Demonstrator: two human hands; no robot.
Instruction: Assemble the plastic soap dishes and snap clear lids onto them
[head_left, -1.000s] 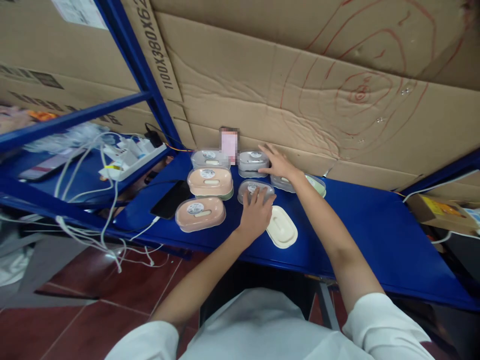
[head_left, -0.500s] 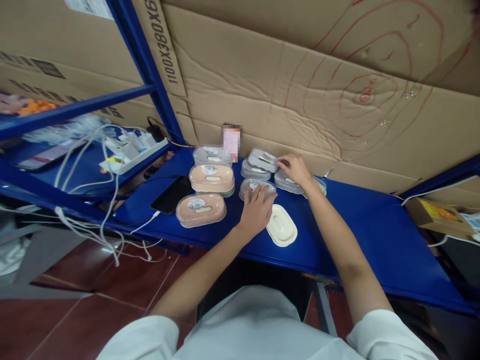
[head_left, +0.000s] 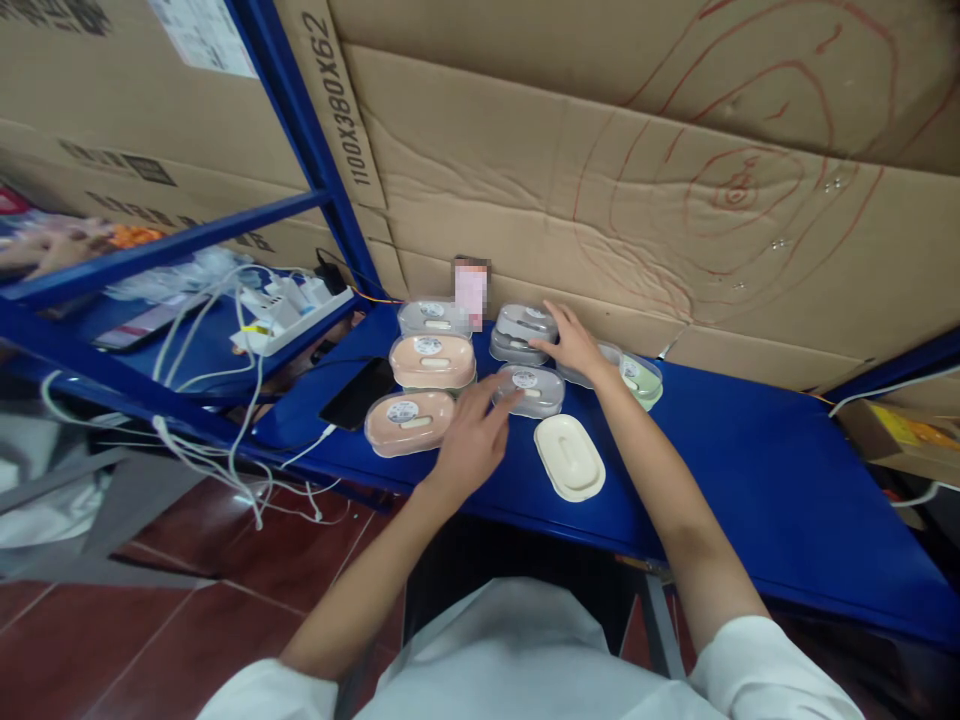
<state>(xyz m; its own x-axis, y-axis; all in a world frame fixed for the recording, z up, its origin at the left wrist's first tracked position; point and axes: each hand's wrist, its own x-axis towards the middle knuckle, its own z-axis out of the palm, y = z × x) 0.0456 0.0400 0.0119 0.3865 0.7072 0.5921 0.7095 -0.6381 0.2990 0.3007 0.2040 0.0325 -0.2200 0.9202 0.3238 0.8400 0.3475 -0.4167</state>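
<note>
Several oval boxes with clear lids and round labels are on the blue table. My right hand (head_left: 576,345) has its thumb and fingers around the right end of the upper grey box (head_left: 517,320), which rests on another grey box (head_left: 504,347). My left hand (head_left: 474,432) is open, fingers spread, between a pink box (head_left: 401,425) and the front grey box (head_left: 541,400); its fingertips come close to the grey one, and contact is unclear. A cream oval piece (head_left: 570,458) lies in front. Behind my right wrist are a partly hidden grey box (head_left: 574,372) and a green-based box (head_left: 646,385).
At left are a stacked pink box (head_left: 442,372), a grey box (head_left: 420,318) and a black phone (head_left: 356,395) on a cable. Cardboard (head_left: 480,170) stands behind. A power strip (head_left: 300,315) and another person's hand (head_left: 64,248) are beyond the blue frame (head_left: 247,215).
The upper grey box, tilted before, now sits level on the one beneath, with my right hand at its end. My left hand has left the front grey box and moved left.
</note>
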